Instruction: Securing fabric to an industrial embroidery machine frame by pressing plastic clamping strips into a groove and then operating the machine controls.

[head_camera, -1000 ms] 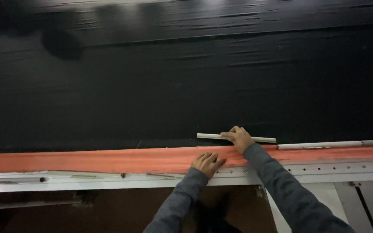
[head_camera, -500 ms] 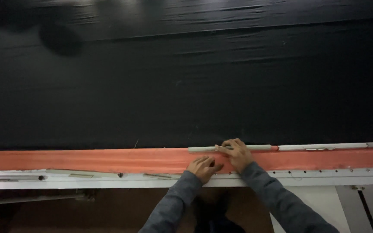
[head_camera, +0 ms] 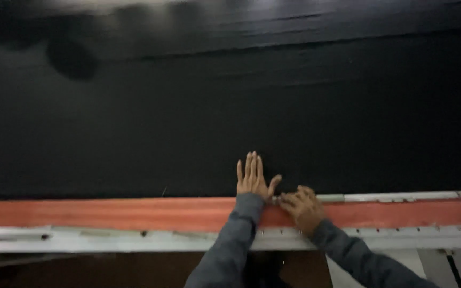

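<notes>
left hand (head_camera: 252,178): pressing flat on black sheet (head_camera: 188,117), fingers apart
right hand (head_camera: 303,208): curling fingers onto pale strip (head_camera: 390,197) along red edge (head_camera: 108,213)

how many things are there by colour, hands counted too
black: 1, the cloth sheet
orange-red: 1, the board along its near edge
pale grey: 2, the strip at the cloth edge and the metal rail below the board
hands: 2, left hand flat on the cloth, right hand on the strip's end
total: 6
</notes>
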